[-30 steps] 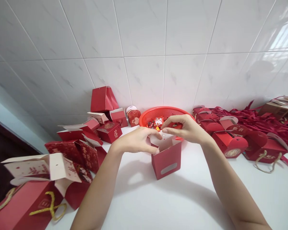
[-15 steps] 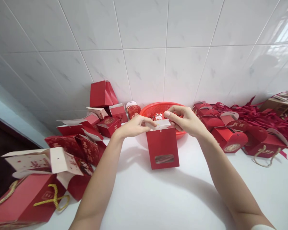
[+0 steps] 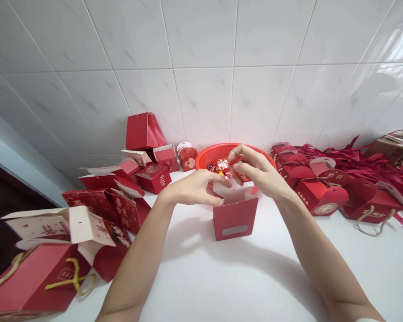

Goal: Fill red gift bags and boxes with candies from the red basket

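A red paper box (image 3: 235, 219) with a small window low on its front stands on the white table, its top open. Over its left rim is my left hand (image 3: 199, 185), thumb and fingers apart, with nothing seen between them. Above the back right of the box, my right hand (image 3: 255, 170) has its thumb and fingers curled close together; whatever may be between them is too small to make out. Behind the box sits a red plastic basket (image 3: 210, 154) holding wrapped candies (image 3: 222, 165), partly hidden by my hands.
Several red gift boxes (image 3: 154, 178) crowd the left side, one with a yellow cord handle near the front. More boxes (image 3: 322, 197) stand at the right, before dark red ribbons (image 3: 345, 156) and a cardboard box (image 3: 387, 147). A tiled wall (image 3: 201, 98) rises behind.
The box has tilted upright and its top has opened wider, showing the pale inside. My left hand has opened and moved slightly right; my right hand has shifted a little.
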Motion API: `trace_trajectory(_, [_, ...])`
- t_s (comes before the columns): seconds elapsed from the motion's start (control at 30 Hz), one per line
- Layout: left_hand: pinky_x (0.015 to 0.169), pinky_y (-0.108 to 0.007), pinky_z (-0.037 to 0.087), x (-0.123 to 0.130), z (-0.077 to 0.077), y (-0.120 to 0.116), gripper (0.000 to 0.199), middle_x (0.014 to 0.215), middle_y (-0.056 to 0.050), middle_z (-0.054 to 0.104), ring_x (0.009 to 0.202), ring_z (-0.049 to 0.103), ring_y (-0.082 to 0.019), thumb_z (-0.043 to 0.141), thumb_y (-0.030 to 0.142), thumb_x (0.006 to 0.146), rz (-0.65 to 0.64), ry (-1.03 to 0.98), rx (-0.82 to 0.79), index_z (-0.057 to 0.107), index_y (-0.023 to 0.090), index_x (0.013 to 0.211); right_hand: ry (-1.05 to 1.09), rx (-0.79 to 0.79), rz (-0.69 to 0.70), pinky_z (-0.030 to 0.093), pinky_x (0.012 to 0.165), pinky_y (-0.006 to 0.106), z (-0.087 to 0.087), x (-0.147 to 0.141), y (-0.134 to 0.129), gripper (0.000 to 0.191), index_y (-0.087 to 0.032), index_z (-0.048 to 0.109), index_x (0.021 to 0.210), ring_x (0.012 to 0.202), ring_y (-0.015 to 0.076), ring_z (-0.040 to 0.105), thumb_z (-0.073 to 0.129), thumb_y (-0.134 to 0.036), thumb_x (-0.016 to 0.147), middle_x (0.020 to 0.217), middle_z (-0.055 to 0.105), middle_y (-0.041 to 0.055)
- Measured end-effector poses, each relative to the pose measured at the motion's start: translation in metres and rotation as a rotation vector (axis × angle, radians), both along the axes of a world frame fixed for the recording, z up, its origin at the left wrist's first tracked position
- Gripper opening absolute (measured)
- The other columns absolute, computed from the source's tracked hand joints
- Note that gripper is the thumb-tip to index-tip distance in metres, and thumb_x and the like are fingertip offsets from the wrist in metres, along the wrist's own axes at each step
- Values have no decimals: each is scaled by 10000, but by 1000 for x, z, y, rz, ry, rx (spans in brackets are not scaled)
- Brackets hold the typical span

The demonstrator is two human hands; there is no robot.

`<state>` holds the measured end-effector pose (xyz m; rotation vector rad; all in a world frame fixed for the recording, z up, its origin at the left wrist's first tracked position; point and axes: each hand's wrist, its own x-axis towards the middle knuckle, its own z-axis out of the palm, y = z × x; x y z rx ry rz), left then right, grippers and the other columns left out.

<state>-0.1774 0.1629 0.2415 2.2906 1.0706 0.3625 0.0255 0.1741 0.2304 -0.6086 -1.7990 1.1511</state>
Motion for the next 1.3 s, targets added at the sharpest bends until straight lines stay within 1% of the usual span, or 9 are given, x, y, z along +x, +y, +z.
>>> trace_trajectory(0.13, [625, -250, 410, 0, 0, 2, 191, 780, 9, 624, 745, 565, -170, 636, 317, 718, 12, 12, -8, 689, 181, 841, -110, 42, 98, 497, 696, 298, -4, -3, 1, 52, -208, 550, 928, 718, 149, 609, 538, -207, 877, 751, 607, -13])
trace_trajectory(0.33, [582, -237, 362, -1, 1, 2, 187, 757, 21, 558, 691, 493, -137, 629, 323, 714, -2, -4, -25, 650, 178, 831, -122, 26, 95, 522, 723, 307, -1, 0, 0, 70, -191, 567, 929, 756, 168, 653, 593, -238, 884, 737, 665, 11])
trace_trajectory(0.53, [582, -240, 380, -5, -3, 4, 236, 759, 12, 591, 699, 526, -149, 657, 362, 726, -5, -20, -30, 682, 178, 873, -175, 36, 156, 533, 750, 303, 1, 5, -2, 82, -178, 607, 925, 842, 179, 678, 630, -245, 883, 870, 692, 47])
trace_trajectory(0.73, [743, -277, 490, -5, -2, 2, 400, 1008, -30, 730, 879, 645, -210, 675, 297, 735, -12, -75, -69, 728, 215, 1122, -251, 204, 108, 539, 782, 315, 9, 14, -5, 162, -177, 677, 890, 831, 179, 668, 625, -329, 909, 871, 701, 50])
trace_trajectory(0.87, [834, -308, 506, -6, -2, 3, 437, 1210, -61, 707, 1040, 650, -245, 679, 356, 786, -25, -66, -78, 707, 241, 1206, -248, 274, 31, 540, 782, 314, 14, 23, -7, 195, -187, 702, 885, 856, 192, 668, 629, -365, 914, 887, 716, 58])
trace_trajectory(0.97, [877, -309, 502, -7, -2, 3, 478, 1263, -58, 684, 1112, 631, -256, 730, 409, 765, -47, -36, -54, 697, 260, 1218, -239, 295, -47, 540, 772, 313, 14, 30, -6, 187, -191, 703, 875, 840, 190, 666, 638, -363, 910, 884, 715, 54])
trace_trajectory(1.03, [861, -302, 512, -7, -3, 2, 481, 1241, -52, 689, 1100, 636, -254, 756, 374, 736, -67, -22, -26, 699, 259, 1200, -257, 314, -105, 538, 770, 318, 14, 33, -4, 184, -193, 704, 883, 839, 194, 666, 642, -365, 908, 888, 718, 56])
trace_trajectory(1.13, [793, -294, 532, -4, -6, 2, 377, 1181, -49, 700, 1012, 655, -225, 654, 270, 799, -67, -44, 59, 694, 245, 1173, -315, 345, -180, 536, 792, 332, 12, 37, 0, 213, -198, 707, 901, 872, 209, 671, 629, -395, 914, 920, 727, 65])
trace_trajectory(1.3, [794, -303, 547, -3, -8, 5, 424, 1207, -60, 673, 921, 655, -183, 593, 243, 836, 119, -317, 255, 624, 221, 1258, -400, 333, -200, 548, 830, 355, 9, 41, 3, 309, -219, 680, 1094, 1024, 249, 660, 614, -461, 915, 1133, 704, 83])
